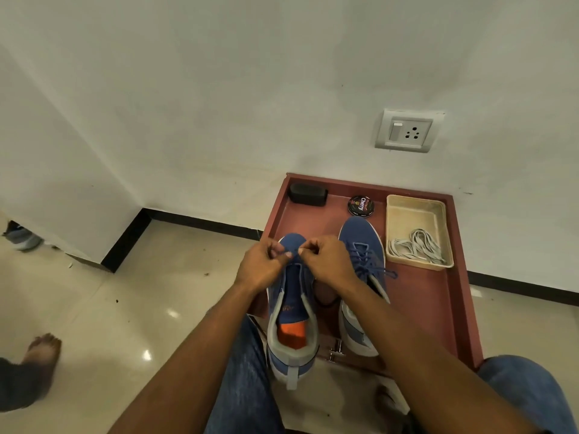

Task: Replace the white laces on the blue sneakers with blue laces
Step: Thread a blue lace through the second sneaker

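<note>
One shoe seems finished: the right sneaker (363, 245) already carries a blue lace, and the white laces (416, 247) lie in a tray (393, 233) beside it. The left sneaker (291, 308) stands near the front of the red surface (438, 302), with eyelets that look mostly empty. Both the left hand (264, 261) and the right hand (327, 258) are curled over its toe end, fingertips pinching what is probably the blue lace, though it is too small to see clearly. Most of the lacing is judged left. A polish tin (361, 206) and a black box (308, 193) stand behind, not in the way.
</note>
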